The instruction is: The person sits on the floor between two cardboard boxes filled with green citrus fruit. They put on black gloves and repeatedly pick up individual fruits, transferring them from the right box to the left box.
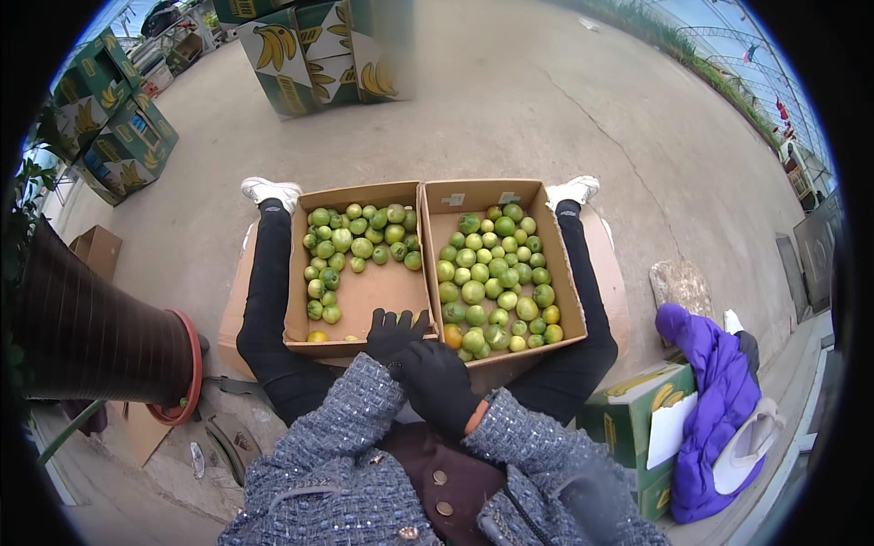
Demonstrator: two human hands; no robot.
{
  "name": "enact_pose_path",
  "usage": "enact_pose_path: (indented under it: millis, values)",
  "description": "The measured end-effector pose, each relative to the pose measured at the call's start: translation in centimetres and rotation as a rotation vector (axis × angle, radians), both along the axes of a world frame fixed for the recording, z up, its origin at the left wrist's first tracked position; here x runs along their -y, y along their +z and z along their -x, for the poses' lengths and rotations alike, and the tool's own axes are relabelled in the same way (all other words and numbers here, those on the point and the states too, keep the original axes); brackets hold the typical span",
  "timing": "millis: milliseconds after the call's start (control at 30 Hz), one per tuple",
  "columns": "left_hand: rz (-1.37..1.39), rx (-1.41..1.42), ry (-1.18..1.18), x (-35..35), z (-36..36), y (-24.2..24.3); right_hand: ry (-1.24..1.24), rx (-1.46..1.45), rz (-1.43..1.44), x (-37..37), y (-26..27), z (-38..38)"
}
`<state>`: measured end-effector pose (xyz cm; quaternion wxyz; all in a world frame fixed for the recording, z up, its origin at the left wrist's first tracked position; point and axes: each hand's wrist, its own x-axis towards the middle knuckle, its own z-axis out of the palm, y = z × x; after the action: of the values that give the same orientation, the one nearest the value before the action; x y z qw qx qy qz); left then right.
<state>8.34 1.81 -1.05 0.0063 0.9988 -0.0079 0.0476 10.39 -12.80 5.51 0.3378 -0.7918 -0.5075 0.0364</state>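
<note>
My left hand (397, 334), in a black glove, is over the near edge of the left cardboard box (372, 290); its fingers are apart and I see nothing in them. My right hand (440, 385), also black-gloved, crosses in front and grips the left glove at the wrist; its fingertips are partly hidden. Green tomatoes (362, 247) line the far and left sides of that box, while a yellow tomato (317, 336) lies at its near edge. Touching it on the right, a second cardboard box (478, 188) holds many green tomatoes (473, 292) and a few orange ones (453, 336).
My legs (270, 286) flank both boxes. Banana cartons (321, 61) stand ahead, with more cartons (126, 147) at far left. A dark plant pot (109, 327) is close on my left. On my right, a purple jacket (713, 409) lies over a green carton (614, 416).
</note>
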Motion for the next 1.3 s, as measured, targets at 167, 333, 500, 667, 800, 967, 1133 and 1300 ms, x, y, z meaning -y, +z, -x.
enact_pose_path:
  millis: [167,333,500,667,800,967,1133,1300]
  values:
    - [0.018,-0.043,0.02,-0.4,-0.4,-0.1,-0.04,0.03,-0.047,0.0,0.9,0.6]
    - [0.01,-0.076,0.063,0.1,-0.4,-0.1,-0.01,-0.101,0.049,0.1,-0.2,0.1]
    - [0.028,-0.11,0.082,-0.2,-0.2,-0.1,0.035,-0.111,-0.044,0.5,-0.6,-0.4]
    - [0.03,-0.158,0.125,0.2,0.2,0.1,-0.016,-0.349,-0.085,1.5,-2.1,-2.2]
    - [-0.014,-0.236,0.257,0.5,-0.3,-0.4,0.029,-0.211,-0.161,0.8,0.6,-1.1]
    - [-0.127,-0.227,0.341,1.0,-1.0,-0.8,0.022,-0.178,-0.177,0.4,0.9,-0.8]
    - [-0.149,-0.276,0.399,1.2,-1.7,-1.9,-0.013,-0.213,-0.065,0.5,0.7,-1.0]
    - [-0.199,0.02,0.249,1.0,-1.1,-3.6,0.053,-0.323,-0.19,-0.1,-1.2,-0.8]
